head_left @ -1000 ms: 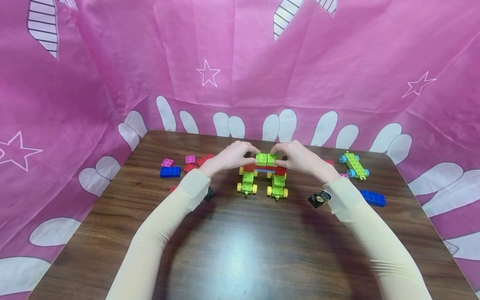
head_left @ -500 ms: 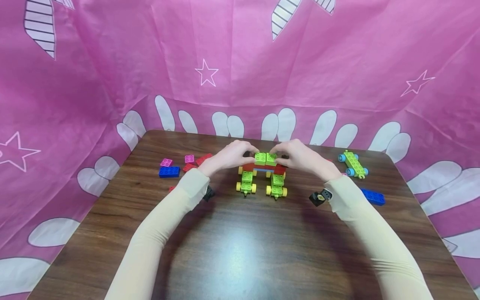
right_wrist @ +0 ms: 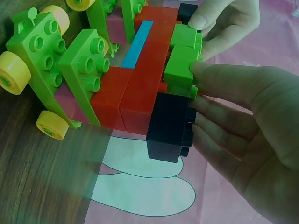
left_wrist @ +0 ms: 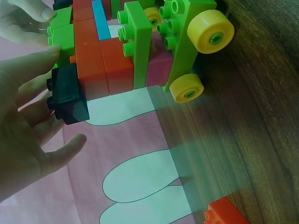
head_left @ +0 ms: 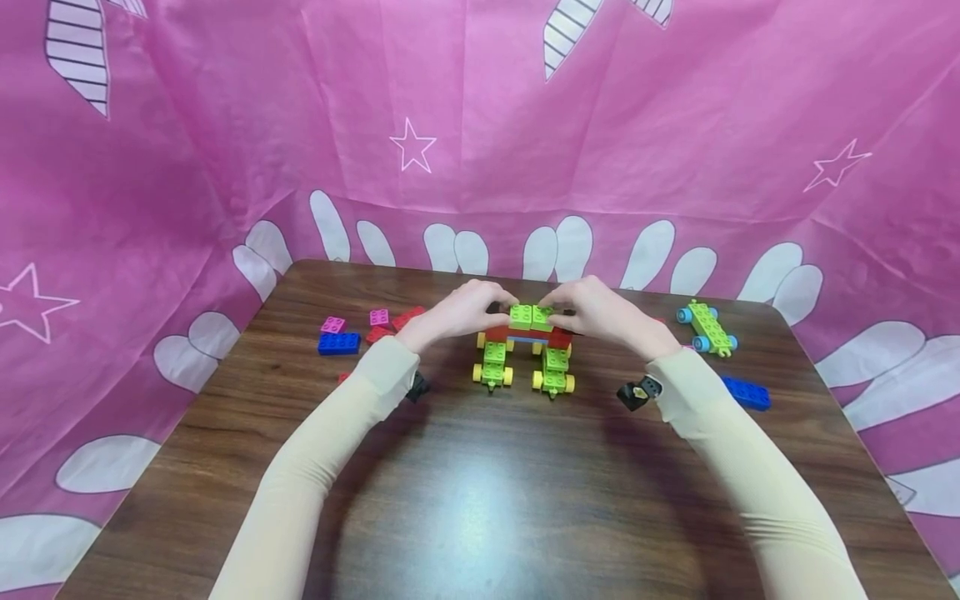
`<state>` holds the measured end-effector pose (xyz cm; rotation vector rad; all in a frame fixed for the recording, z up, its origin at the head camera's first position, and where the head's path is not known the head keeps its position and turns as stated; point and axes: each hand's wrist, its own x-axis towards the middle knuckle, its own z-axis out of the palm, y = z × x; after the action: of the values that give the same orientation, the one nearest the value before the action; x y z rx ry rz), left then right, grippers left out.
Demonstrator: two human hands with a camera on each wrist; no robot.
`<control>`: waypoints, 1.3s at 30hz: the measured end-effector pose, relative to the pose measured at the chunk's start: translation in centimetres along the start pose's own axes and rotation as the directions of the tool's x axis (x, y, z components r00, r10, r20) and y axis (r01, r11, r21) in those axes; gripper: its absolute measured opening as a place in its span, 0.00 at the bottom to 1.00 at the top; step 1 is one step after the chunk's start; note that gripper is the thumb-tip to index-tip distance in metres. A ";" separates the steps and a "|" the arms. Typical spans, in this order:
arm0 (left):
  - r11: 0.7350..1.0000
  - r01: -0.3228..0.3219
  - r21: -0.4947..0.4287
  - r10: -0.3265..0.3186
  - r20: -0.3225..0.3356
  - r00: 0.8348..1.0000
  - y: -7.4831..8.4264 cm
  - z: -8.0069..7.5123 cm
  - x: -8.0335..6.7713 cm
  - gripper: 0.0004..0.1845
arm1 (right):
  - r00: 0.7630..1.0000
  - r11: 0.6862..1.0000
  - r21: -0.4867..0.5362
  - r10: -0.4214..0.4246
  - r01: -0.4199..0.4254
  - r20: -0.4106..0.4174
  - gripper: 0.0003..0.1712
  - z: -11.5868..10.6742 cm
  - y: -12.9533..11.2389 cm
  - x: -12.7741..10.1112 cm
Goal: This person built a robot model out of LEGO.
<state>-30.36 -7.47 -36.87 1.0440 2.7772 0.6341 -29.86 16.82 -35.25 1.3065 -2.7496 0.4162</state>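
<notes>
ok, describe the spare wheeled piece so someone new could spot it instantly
Start at the table's far right corner. The green cart sits there alone, right of both hands and beyond the blue brick. Its wheels are blue; the carts under the build have yellow wheels.

On the brown table (head_left: pixel 480 500), you see a blue-wheeled green cart (head_left: pixel 708 328) at far right, a blue brick (head_left: pixel 747 395) near it, pink plates (head_left: pixel 356 321) far left.
</notes>
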 end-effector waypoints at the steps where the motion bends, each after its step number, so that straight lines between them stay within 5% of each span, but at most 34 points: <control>1: 1.000 0.000 -0.002 0.000 0.001 1.000 0.0 0.0 0.0 0.20 | 1.000 1.000 0.002 0.002 -0.002 0.000 0.14 0.0 0.0 0.0; 39: 1.000 -0.014 0.012 0.014 -0.014 1.000 0.0 0.1 0.0 0.19 | 0.999 0.999 -0.013 0.034 -0.034 -0.020 0.10 0.2 -1.2 0.6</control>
<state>-30.31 -7.40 -36.99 1.0667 2.7908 0.6304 -29.26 15.59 -35.11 1.2477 -2.7570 0.4097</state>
